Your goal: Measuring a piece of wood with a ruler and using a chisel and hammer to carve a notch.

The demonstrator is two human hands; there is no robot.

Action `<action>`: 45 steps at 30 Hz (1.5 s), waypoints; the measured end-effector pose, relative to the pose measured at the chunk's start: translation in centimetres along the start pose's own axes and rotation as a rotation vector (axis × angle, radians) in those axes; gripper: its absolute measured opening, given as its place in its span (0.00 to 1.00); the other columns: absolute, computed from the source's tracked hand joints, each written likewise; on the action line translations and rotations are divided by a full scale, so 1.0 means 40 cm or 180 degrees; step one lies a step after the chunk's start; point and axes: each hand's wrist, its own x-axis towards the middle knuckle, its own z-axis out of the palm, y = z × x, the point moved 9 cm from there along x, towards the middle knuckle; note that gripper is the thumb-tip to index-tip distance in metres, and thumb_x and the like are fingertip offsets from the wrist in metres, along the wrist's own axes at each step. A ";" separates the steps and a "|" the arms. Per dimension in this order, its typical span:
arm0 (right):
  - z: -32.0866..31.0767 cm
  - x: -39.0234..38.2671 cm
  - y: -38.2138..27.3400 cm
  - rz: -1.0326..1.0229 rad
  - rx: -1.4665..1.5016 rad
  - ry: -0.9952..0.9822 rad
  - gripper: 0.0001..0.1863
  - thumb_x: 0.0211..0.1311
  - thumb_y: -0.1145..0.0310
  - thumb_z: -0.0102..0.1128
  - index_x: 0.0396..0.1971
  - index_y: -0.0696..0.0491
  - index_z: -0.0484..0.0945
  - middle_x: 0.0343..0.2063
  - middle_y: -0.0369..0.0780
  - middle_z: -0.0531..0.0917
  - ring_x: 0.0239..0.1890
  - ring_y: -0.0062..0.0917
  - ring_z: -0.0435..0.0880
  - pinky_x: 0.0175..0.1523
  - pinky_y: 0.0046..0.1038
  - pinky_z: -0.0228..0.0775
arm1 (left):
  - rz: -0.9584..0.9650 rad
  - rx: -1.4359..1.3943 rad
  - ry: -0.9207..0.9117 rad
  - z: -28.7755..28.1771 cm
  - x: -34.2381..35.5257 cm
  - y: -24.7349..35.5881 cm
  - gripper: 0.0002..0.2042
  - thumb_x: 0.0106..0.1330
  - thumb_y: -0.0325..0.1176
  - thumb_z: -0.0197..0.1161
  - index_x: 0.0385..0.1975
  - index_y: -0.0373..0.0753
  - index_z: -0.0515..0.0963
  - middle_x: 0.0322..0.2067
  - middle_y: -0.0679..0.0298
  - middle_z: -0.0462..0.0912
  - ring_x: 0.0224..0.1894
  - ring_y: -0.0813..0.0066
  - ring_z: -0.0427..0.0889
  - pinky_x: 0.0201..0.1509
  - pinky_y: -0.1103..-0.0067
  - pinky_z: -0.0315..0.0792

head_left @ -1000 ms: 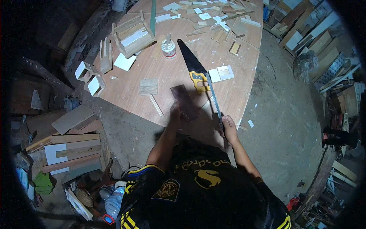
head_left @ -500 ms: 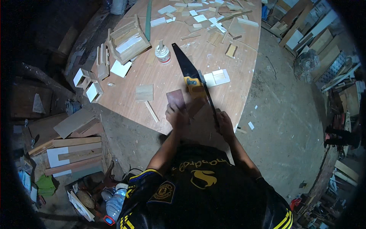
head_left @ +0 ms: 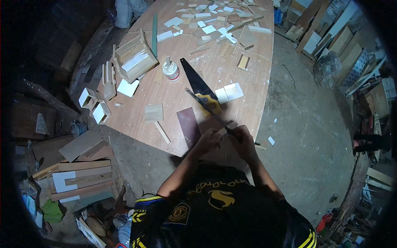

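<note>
My right hand [head_left: 243,140] is closed round the near end of a long, thin dark file [head_left: 209,108], which slants up and leftward above the table. Close beside it, my left hand [head_left: 209,142] has its fingers apart and appears to hold nothing. Under the file lies a handsaw [head_left: 196,80] with a black blade and a yellow handle, partly covered by it. A reddish-brown rectangular piece [head_left: 188,124], perhaps sandpaper or thin board, rests flat just beyond my left hand. Left of that are a square wooden piece [head_left: 154,113] and a narrow wooden strip [head_left: 162,132].
A white glue tub [head_left: 170,71] stands beyond the saw, with a wooden box frame [head_left: 135,60] to its left. White rectangular pieces [head_left: 229,93] lie right of the saw. Several offcuts [head_left: 209,29] cover the table's far end. Boards [head_left: 82,173] are piled at lower left.
My left hand has left the reddish-brown piece and moved right, towards my right hand. The file has swung leftward, its far end now over the saw's handle.
</note>
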 end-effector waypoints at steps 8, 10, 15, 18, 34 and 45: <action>0.067 -0.011 -0.163 -0.0619 -0.1051 -0.0105 0.12 0.52 0.73 0.67 0.35 0.56 0.75 0.25 0.41 0.81 0.26 0.24 0.82 0.29 0.25 0.71 | 0.0948 -0.0618 0.0790 -0.117 -0.253 0.287 0.15 0.71 0.33 0.49 0.53 0.34 0.69 0.26 0.71 0.70 0.26 0.85 0.67 0.29 0.86 0.64; 0.087 -0.010 -0.195 -0.0828 -0.1095 -0.0078 0.11 0.51 0.73 0.68 0.34 0.56 0.75 0.25 0.42 0.81 0.26 0.27 0.82 0.29 0.26 0.72 | 0.0789 -0.0796 0.0852 -0.127 -0.270 0.268 0.16 0.71 0.34 0.49 0.54 0.34 0.69 0.25 0.72 0.69 0.26 0.85 0.66 0.30 0.86 0.62; 0.125 -0.022 -0.300 -0.1347 -0.1181 0.0007 0.11 0.51 0.73 0.67 0.33 0.57 0.75 0.26 0.43 0.80 0.27 0.33 0.82 0.29 0.27 0.73 | 0.1157 -0.1020 0.1146 -0.160 -0.348 0.341 0.16 0.71 0.36 0.50 0.53 0.34 0.68 0.25 0.72 0.70 0.25 0.87 0.65 0.30 0.87 0.62; 0.129 -0.039 -0.331 -0.1606 -0.1107 0.0051 0.11 0.51 0.74 0.67 0.33 0.57 0.75 0.26 0.43 0.79 0.27 0.35 0.82 0.29 0.28 0.72 | 0.1206 -0.1094 0.1094 -0.173 -0.365 0.345 0.15 0.71 0.37 0.50 0.52 0.35 0.68 0.26 0.70 0.72 0.26 0.86 0.66 0.30 0.87 0.62; 0.145 -0.034 -0.332 -0.1337 -0.1311 -0.0120 0.11 0.53 0.68 0.66 0.32 0.57 0.77 0.28 0.42 0.80 0.30 0.38 0.82 0.31 0.31 0.73 | 0.1201 -0.1353 0.0987 -0.124 -0.373 0.327 0.12 0.72 0.36 0.48 0.49 0.37 0.66 0.22 0.73 0.64 0.23 0.86 0.61 0.26 0.86 0.58; 0.156 -0.033 -0.358 -0.1310 -0.1245 -0.0162 0.10 0.53 0.68 0.65 0.30 0.56 0.75 0.26 0.42 0.80 0.28 0.37 0.82 0.29 0.32 0.73 | 0.1223 -0.1306 0.1135 -0.127 -0.395 0.335 0.12 0.72 0.35 0.48 0.48 0.36 0.67 0.22 0.73 0.63 0.22 0.86 0.59 0.26 0.86 0.56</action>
